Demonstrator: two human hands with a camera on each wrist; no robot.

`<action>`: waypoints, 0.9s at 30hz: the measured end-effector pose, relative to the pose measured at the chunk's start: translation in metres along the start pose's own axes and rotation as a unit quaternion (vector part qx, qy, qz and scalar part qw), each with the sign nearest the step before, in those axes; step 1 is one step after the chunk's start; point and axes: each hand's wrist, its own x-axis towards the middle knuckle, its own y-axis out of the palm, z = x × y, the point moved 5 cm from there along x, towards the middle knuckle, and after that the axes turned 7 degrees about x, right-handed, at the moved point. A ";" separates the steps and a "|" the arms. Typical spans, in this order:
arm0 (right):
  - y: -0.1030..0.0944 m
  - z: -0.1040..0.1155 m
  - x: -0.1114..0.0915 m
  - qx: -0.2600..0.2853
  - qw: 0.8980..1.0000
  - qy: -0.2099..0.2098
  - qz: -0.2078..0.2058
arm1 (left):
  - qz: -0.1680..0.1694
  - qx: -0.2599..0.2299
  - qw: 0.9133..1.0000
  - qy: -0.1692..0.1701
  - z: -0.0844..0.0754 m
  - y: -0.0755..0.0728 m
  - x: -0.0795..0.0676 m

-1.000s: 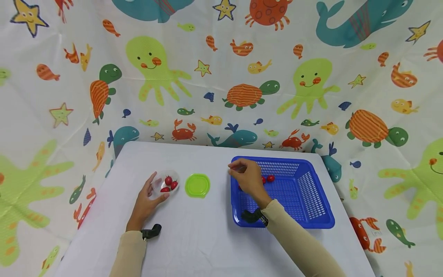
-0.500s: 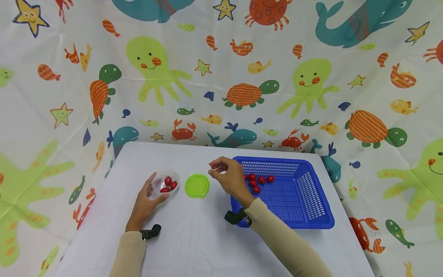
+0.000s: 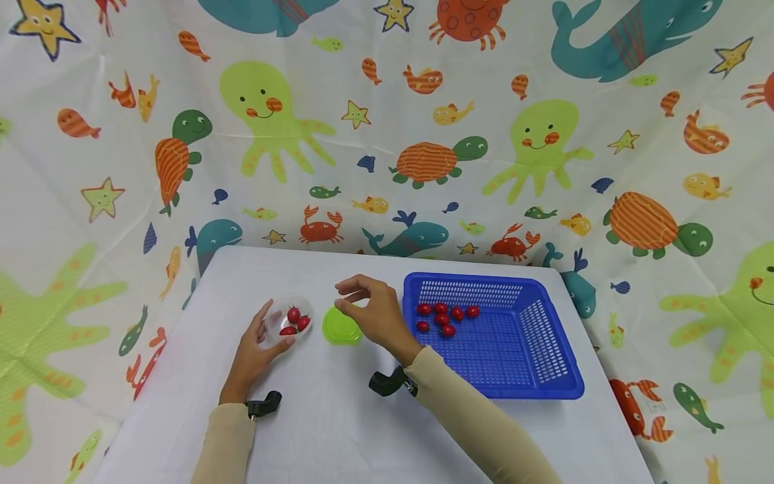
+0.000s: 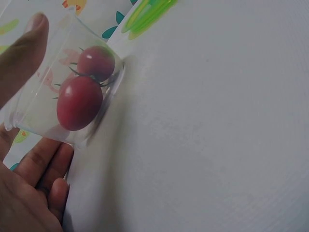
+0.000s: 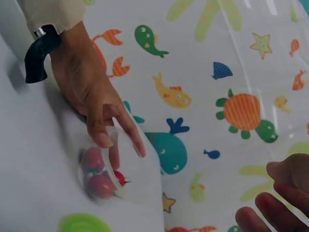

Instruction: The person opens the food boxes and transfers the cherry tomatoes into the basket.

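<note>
At the left of the table, my left hand point(image 3: 256, 349) rests around a clear plastic cup point(image 3: 272, 314), thumb on one side and fingers on the other. Inside the cup lie 3 red cherry tomatoes point(image 3: 293, 315) with green stems; the left wrist view shows two of these tomatoes point(image 4: 79, 103) through its wall. My right hand point(image 3: 377, 312) hovers above a bright green lid point(image 3: 341, 329) just right of the cup, partly covering it. Its fingers are loosely bent, with a gap to the thumb, and nothing shows between the fingertips point(image 5: 248, 220).
A blue perforated basket point(image 3: 532, 336) stands on the right of the white table point(image 3: 326, 423). Several cherry tomatoes point(image 3: 442, 319) lie in its left part. Behind the table hangs a curtain point(image 3: 375, 101) printed with sea animals.
From the blue basket's left edge, my right hand has moved left to above the green lid, uncovering tomatoes in the basket. My left hand and the cup have stayed in place.
</note>
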 end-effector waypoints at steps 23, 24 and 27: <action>0.044 -0.017 0.012 -0.012 0.996 0.019 0.086 | 0.001 0.006 1.000 -0.015 -0.004 0.001 -0.004; 0.046 -0.018 0.013 -0.014 0.996 0.021 0.090 | 0.002 0.005 1.000 -0.016 -0.005 0.002 -0.004; 0.053 -0.022 0.016 -0.024 0.994 0.027 0.099 | 0.003 0.002 1.000 -0.015 -0.005 0.003 -0.004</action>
